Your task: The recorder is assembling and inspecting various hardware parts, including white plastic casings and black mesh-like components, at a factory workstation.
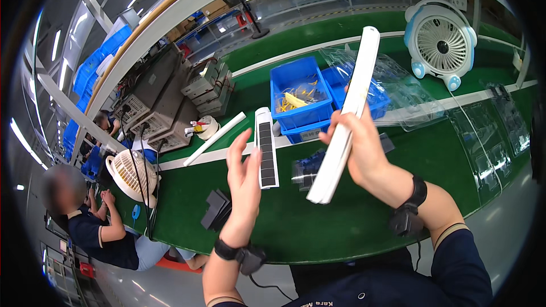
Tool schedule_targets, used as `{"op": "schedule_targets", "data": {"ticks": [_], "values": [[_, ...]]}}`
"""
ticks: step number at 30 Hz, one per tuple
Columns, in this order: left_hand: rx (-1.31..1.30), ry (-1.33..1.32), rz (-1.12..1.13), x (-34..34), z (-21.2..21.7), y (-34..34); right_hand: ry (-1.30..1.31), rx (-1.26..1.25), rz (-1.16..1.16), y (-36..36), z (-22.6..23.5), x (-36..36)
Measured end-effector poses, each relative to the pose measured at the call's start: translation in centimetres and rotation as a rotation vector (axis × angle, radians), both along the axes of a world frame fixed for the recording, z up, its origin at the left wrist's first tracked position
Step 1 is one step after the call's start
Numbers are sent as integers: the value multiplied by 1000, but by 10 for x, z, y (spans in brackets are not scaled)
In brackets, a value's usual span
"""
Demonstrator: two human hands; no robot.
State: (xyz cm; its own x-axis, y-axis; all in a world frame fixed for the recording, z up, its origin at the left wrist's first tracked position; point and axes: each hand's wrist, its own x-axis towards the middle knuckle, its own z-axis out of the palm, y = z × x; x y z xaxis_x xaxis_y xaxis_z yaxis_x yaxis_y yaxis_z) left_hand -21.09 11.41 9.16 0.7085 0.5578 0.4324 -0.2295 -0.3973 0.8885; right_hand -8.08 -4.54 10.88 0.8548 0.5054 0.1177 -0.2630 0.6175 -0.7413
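Observation:
My right hand [364,146] is closed around a long white plastic bar [351,102], raised at a slant above the green bench. The bar has a lengthwise groove near its lower end; whether it is one piece or two pressed together I cannot tell. Nothing is in my left hand [244,173], which hovers upright with its fingers apart. Just beyond it lies a white strip with a row of dark rectangles [267,156]. A slim white tube [215,139] rests farther left. Small dark translucent parts [307,169] lie between my hands.
Blue bins [301,115] stand ahead, one with yellow-wired parts. Clear plastic trays [480,148] and a white-blue fan [441,45] are at right. Stacked metal equipment [162,99], a beige fan [132,173] and a seated person [108,230] are at left. A black block [216,209] sits near my left wrist.

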Motion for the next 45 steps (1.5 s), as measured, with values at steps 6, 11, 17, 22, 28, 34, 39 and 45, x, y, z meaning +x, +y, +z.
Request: {"op": "schedule_targets", "data": {"ticks": [6,11,17,22,28,34,39,45], "values": [[642,413,130,77,-12,21,28,7,-24,-15,19,23],[638,200,255,100,-21,31,27,7,106,-14,14,31],[498,143,223,80,3,31,20,-148,26,-3,5,39],[553,74,172,42,47,-1,97,-160,16,-2,4,52],[545,153,127,10,56,-8,43,-159,246,-2,5,46],[241,26,-61,5,80,-8,41,29,133,-8,15,66],[492,16,13,52,102,9,65,233,-78,-34,33,103],[659,735,145,171,16,39,64,281,-148,-51,42,108]]}}
